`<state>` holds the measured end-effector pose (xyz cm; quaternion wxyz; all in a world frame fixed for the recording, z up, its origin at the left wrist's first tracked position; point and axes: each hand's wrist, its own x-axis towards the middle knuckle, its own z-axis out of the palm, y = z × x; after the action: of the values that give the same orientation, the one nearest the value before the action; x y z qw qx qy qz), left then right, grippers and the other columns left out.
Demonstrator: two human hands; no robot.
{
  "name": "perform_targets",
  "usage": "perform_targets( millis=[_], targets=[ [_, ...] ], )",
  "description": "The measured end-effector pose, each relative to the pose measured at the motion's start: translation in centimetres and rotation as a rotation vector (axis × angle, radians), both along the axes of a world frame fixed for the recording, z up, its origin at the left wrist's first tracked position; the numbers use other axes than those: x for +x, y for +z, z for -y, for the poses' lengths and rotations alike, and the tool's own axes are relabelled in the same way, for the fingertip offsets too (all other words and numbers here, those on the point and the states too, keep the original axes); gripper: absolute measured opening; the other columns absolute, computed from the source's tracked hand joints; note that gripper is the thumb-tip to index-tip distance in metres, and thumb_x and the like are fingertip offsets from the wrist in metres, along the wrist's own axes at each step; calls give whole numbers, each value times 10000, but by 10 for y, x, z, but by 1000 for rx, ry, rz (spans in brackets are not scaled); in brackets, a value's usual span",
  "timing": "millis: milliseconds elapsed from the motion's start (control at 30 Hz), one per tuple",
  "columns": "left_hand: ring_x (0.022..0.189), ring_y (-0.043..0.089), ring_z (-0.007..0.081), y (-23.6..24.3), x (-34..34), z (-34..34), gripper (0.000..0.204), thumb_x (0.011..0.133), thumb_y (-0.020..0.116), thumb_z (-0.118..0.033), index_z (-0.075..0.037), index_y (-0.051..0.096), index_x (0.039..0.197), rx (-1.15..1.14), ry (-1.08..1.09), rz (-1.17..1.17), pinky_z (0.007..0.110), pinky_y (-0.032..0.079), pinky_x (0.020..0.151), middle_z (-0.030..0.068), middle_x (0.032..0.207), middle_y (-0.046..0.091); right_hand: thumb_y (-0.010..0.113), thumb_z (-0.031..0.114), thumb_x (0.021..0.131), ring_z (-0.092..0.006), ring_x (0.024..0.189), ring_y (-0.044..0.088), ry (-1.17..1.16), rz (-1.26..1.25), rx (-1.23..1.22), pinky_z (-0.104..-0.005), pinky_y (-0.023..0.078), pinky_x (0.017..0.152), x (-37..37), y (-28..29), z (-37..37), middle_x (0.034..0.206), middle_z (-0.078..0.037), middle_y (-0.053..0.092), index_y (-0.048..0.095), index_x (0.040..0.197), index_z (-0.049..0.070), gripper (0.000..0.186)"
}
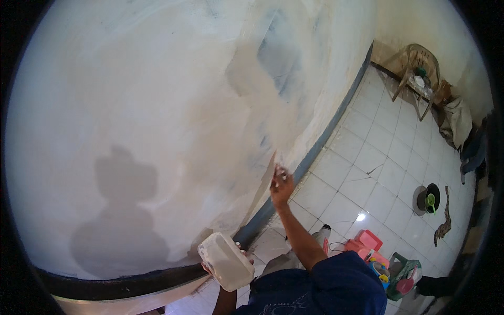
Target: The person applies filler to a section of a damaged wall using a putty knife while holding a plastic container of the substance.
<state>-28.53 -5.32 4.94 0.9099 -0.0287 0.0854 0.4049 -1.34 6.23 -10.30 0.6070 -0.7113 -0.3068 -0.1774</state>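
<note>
My left hand grips an off-white rectangular plastic tub from underneath, low in front of me. Pale paste smears the inside of the tub. Fingers show at both sides of it; the palm is hidden. My right arm reaches out to the wall, just above the dark skirting. There my right hand, spotted with white, is closed on a putty knife, mostly hidden by the fingers and pressed near the wall. Beige and white filler spreads over the wall, with bluish-grey patches showing through.
Grey skirting runs along the wall's foot beside white floor tiles. A plastic chair holding items stands in the far corner. On the right are a black bucket with a green dipper, a rag and red containers.
</note>
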Motion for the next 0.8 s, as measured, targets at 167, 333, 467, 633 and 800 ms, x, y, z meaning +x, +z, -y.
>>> perform_targets(
  millis=[167, 333, 467, 633, 800],
  targets=[
    [1210, 447, 460, -3, -7, 0, 1139, 659, 584, -831, -130, 252, 1493, 223, -27, -322, 722, 349, 954, 219, 1409, 368, 681, 52, 805, -333, 871, 594, 268, -76, -146, -414, 500, 726, -126, -41, 34, 1147, -134, 617, 617, 1181, 94, 385],
    [1253, 402, 443, 6, 3, -1, 1121, 669, 585, -823, -146, 250, 1496, 50, -41, -32, 751, 305, 977, 201, 1437, 340, 656, 67, 786, -300, 896, 614, 502, -176, -330, -410, 535, 755, -182, -70, 121, 1055, -109, 646, 649, 1199, 179, 428],
    [1235, 402, 445, -3, 2, 5, 1102, 694, 619, -784, -141, 217, 1494, 54, -29, -2, 752, 307, 985, 214, 1397, 349, 640, 133, 779, -283, 857, 656, 665, -200, -528, -370, 551, 727, -131, -89, 185, 991, -101, 685, 693, 1139, 204, 371],
    [1263, 401, 441, -36, 28, -9, 1104, 671, 607, -811, -185, 239, 1503, 127, -148, 44, 731, 294, 1007, 198, 1437, 340, 646, 243, 854, -213, 640, 639, 395, -780, -351, -347, 515, 638, -3, -74, 219, 835, -106, 691, 708, 960, 20, 255],
    [1278, 419, 424, -20, 85, -17, 1084, 675, 518, -866, -217, 262, 1504, 18, -331, 29, 714, 313, 1004, 187, 1448, 378, 585, 53, 794, -102, 479, 528, 354, -1166, 161, -265, 408, 436, 97, 75, 225, 632, -14, 585, 647, 812, -9, 90]
  ],
)
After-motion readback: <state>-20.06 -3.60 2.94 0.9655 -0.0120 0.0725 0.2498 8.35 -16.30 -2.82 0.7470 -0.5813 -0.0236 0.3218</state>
